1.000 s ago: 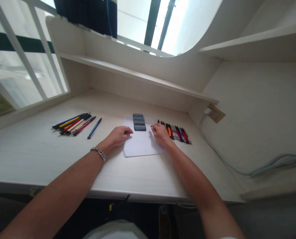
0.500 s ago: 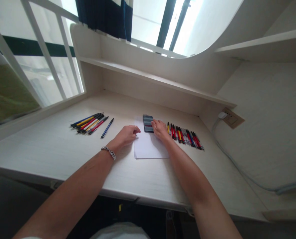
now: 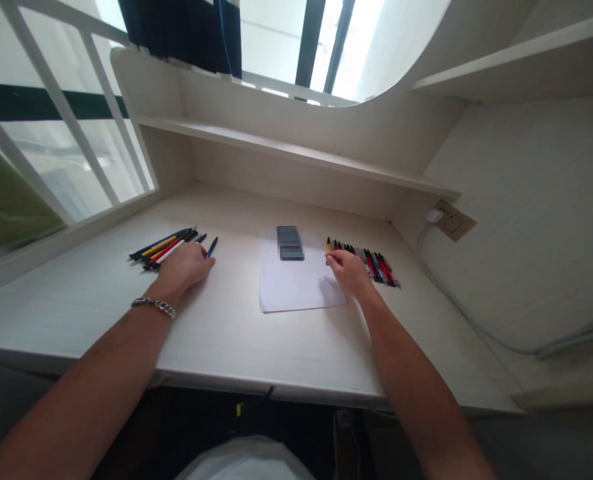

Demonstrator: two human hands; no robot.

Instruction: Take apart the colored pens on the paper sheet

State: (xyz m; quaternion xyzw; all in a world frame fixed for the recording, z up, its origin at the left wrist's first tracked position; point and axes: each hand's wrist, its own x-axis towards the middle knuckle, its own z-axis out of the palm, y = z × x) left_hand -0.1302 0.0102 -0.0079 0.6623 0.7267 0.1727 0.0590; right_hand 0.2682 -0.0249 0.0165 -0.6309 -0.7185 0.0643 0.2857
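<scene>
Head cam: left hand (image 3: 184,267) sits on the blue pen (image 3: 211,246), grip unclear, pen angled away-right; right hand (image 3: 349,271) loose, empty, farther off.

There is one view, from a camera worn on the person's head. It sits just above the near edge of the bench (image 3: 226,333) and faces forward and down towards the back edge, the shelf (image 3: 276,143) and the window (image 3: 51,147). It is close and wide. Both forearms come in from the bottom corners, and the left hand (image 3: 184,267) and right hand (image 3: 349,272) lie mid-frame. The span runs from the bench's left edge to the wall socket (image 3: 451,220) at the right back corner.
</scene>
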